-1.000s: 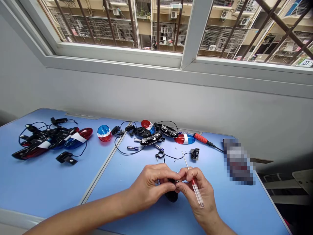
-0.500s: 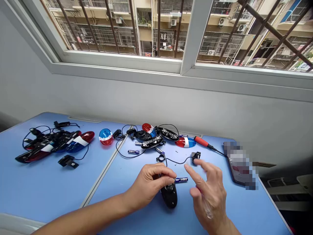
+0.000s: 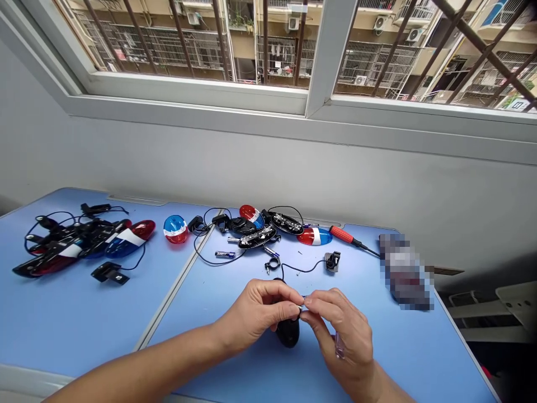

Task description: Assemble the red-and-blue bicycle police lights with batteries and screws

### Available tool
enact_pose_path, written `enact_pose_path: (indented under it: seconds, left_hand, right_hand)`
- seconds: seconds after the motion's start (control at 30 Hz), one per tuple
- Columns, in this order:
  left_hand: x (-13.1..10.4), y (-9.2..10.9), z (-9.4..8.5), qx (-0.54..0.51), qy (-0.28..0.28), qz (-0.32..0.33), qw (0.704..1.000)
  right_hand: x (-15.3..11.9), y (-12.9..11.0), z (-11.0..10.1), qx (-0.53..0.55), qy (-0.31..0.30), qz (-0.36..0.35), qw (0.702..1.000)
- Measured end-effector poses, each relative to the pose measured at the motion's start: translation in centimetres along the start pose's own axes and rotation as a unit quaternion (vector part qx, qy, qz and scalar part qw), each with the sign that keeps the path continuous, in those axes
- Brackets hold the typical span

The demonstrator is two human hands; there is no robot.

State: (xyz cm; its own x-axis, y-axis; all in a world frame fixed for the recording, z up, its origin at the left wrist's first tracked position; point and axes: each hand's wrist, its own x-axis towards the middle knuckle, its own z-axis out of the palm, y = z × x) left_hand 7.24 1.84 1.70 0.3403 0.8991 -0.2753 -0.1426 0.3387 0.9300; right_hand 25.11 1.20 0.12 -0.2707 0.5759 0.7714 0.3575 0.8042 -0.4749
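Low over the blue table (image 3: 235, 375), my left hand (image 3: 258, 313) pinches one end of a small blue-and-silver battery (image 3: 304, 297). My right hand (image 3: 346, 330) closes thumb and fingers at its other end, so most of the battery is hidden. A small translucent piece (image 3: 339, 345) shows against the right palm. Below my left fingers lies a black oval light housing (image 3: 288, 334), its upper part covered by the hand. A thin cord runs from it to a small black switch box (image 3: 333, 261), and a black ring clamp (image 3: 272, 263) lies nearby.
Several red-and-blue bicycle lights (image 3: 130, 238) are heaped at left. A round red-and-blue cover (image 3: 175, 229), opened black housings (image 3: 257, 237) and loose batteries (image 3: 225, 254) lie toward the wall. A red-handled screwdriver (image 3: 342, 234) and a blurred phone (image 3: 405, 271) are at right.
My right hand has moved left from open, spread fingers to a pinch on the battery. My left hand keeps its grip over the housing. The view has shifted slightly.
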Motion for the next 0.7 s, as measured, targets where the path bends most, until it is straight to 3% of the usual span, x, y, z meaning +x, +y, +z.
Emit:
enact_pose_path:
  seconds: [0.47, 0.57, 0.7]
  left_hand:
    - [-0.2, 0.1, 0.0, 0.036, -0.032, 0.009, 0.999]
    - [0.2, -0.1, -0.6, 0.013, -0.069, 0.027, 0.997]
    - [1.4, 0.0, -2.3, 0.055, -0.053, 0.078, 0.994]
  right_hand:
    - [-0.5, 0.4, -0.2, -0.077, -0.001, -0.061, 0.995]
    - [-0.1, 0.2, -0.5, -0.060, 0.007, -0.036, 0.998]
    - [0.0, 0.8, -0.9, -0.041, 0.011, 0.034, 0.999]
